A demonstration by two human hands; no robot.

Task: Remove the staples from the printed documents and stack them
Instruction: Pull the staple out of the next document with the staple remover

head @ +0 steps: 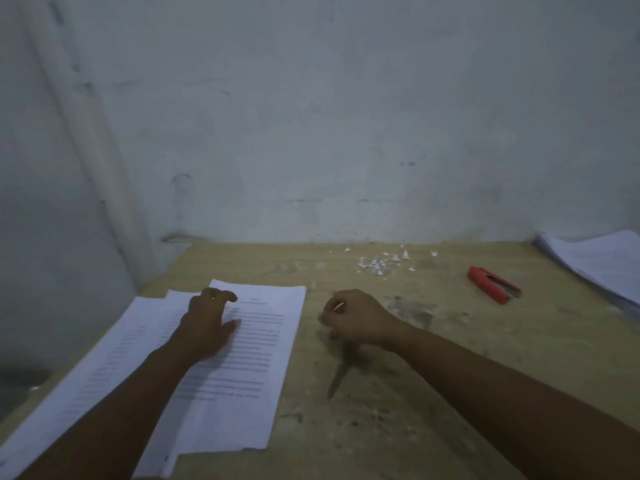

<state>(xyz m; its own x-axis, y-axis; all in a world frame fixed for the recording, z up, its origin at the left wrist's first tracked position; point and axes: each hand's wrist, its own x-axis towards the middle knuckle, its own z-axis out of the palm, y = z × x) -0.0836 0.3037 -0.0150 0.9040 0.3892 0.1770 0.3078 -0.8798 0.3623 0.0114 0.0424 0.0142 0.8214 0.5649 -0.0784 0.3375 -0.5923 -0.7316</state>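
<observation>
Printed documents (256,344) lie spread in overlapping sheets at the table's left front. My left hand (207,323) rests on the top sheet, with bent fingertips near its upper edge and the thumb laid out to the right. My right hand (356,320) hovers over bare table just right of the papers. Its fingers are curled round a thin tool (338,375): a pale tip shows at the top of the fist, and a dark pointed blade reaches toward me below it. I cannot make out any staple.
A red stapler (493,284) lies at the right rear of the wooden table (433,393). A pile of white sheets (599,265) sits in the far right corner. Several torn paper scraps (379,263) are scattered near the grey wall.
</observation>
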